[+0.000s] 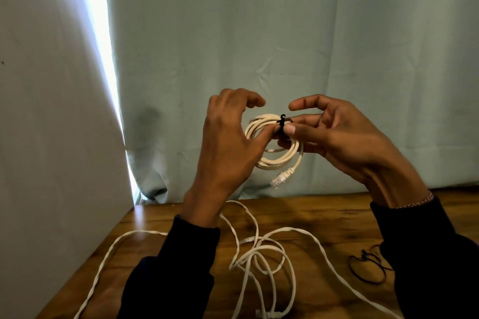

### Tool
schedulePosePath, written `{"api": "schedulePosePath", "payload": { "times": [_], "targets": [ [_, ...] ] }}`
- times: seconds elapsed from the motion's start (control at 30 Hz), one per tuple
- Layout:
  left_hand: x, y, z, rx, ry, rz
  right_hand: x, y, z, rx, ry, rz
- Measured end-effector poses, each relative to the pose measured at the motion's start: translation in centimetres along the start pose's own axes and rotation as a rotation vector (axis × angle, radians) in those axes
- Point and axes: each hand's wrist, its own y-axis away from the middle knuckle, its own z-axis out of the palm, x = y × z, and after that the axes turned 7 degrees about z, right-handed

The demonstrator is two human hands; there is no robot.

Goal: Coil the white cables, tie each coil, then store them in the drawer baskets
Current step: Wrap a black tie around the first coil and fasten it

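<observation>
Thumbs meet at the black tie: my left hand and right hand both pinch it and the coiled white cable, other fingers spread, so the loops can't spring apart. Coil's held up facing me, plug dangling down-left. Near, on the wooden table, loose cable sprawls; spare ties lie right.

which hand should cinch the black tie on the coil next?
Probably right hand: its fingertips already pinch the black tie, while the left hand steadies the coil.
</observation>
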Motion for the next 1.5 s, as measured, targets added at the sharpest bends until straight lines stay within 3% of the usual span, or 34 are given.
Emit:
{"api": "schedulePosePath", "payload": {
  "times": [0.2,0.53,0.87,1.2,1.5],
  "targets": [
    [0.4,0.4,1.2,0.091,-0.26,0.119,0.3,-0.3,0.8,0.1,0.027,-0.026],
    [0.5,0.9,2.0,0.104,-0.237,0.132,0.5,-0.4,1.3,0.122,0.082,-0.033],
    [0.9,0.3,1.5,0.024,0.133,-0.318,0.9,-0.8,1.6,0.182,0.183,-0.082],
    [1.9,0.6,2.9,0.146,0.244,-0.641,1.8,-1.4,2.8,0.29,0.316,-0.193],
    [2.7,0.4,2.8,0.258,0.442,-0.915,2.7,-1.8,4.3,0.415,0.294,-0.296]
  ]
}}
